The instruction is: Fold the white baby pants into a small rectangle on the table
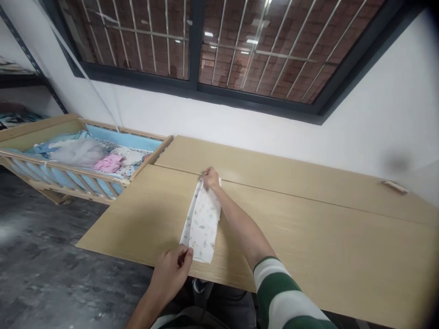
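Note:
A small white printed cloth [202, 219], folded into a long narrow strip, lies on the light wooden table [308, 219]. My right hand [210, 178] reaches across the table and pinches the strip's far end. My left hand [170, 273] is at the table's near edge, its fingers closed on the strip's near corner. The cloth is stretched flat between the two hands. My right forearm wears a green and white striped sleeve.
A wooden baby cot [72, 157] with blue lining stands to the left of the table, holding pink and white clothes. A white wall and a barred window are behind. A small object [394, 186] lies at the table's far right. Dark floor lies to the left.

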A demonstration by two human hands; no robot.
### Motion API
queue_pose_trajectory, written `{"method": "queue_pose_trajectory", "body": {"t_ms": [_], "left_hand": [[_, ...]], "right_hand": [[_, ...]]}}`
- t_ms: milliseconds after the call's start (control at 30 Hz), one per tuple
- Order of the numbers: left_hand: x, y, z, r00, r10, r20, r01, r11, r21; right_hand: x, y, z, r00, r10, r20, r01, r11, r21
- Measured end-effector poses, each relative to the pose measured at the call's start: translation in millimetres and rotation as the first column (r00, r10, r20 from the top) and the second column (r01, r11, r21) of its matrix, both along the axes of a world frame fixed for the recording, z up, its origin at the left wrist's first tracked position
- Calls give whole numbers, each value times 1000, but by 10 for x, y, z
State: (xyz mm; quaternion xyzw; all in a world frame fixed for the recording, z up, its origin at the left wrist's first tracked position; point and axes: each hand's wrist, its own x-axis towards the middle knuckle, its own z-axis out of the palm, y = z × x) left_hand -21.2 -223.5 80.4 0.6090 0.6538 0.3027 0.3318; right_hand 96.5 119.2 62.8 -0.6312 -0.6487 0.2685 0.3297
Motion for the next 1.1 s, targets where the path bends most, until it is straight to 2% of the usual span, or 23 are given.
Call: {"method": "queue_pose_trajectory", "body": {"t_ms": [100,233,300,367,400,433,500,533,600,667,733,800,967,1100], "left_hand": [[-79,-8,-125,963,58,-264,-52,998,31],[-127,-25,-200,871,117,-478,-84,992,90],[-125,-38,-182,829,213,-518,-100,966,237],[-102,-60,-159,837,270,-476,-54,907,418],[-82,-76,-159,860,251,-445,-5,876,483],[-57,-96,-173,882,206,-424,52,852,521],[8,-148,-250,901,88,-426,176,822,542],[45,-179,-311,896,49,-441,220,815,536],[117,-245,-457,877,26,-479,257,818,515],[172,-304,-594,852,45,-521,266,820,507],[194,-344,-682,817,68,-573,300,798,523],[187,-358,-710,774,78,-628,355,768,534],[153,-338,-672,722,81,-687,410,749,521],[156,-334,-684,721,105,-685,402,742,537]], "right_hand": [[-126,-31,-48,998,9,60,-8,1000,-25],[-173,-93,17,993,38,116,-34,999,-37],[-175,-214,89,988,87,129,-85,996,-22],[-148,-469,173,962,239,133,-246,968,42],[-118,-654,218,924,357,139,-371,925,87],[-76,-872,264,854,499,149,-518,843,143],[41,-1367,351,653,738,170,-757,631,170],[109,-1616,386,553,813,184,-833,534,145],[247,-2040,425,394,899,193,-919,390,60],[367,-2292,404,305,933,188,-948,316,-28],[455,-2339,317,284,936,207,-945,310,-102],[502,-2208,190,314,915,254,-924,355,-139],[477,-1469,-69,456,796,398,-832,540,-127],[452,-818,-127,485,690,537,-749,645,-153]]}}
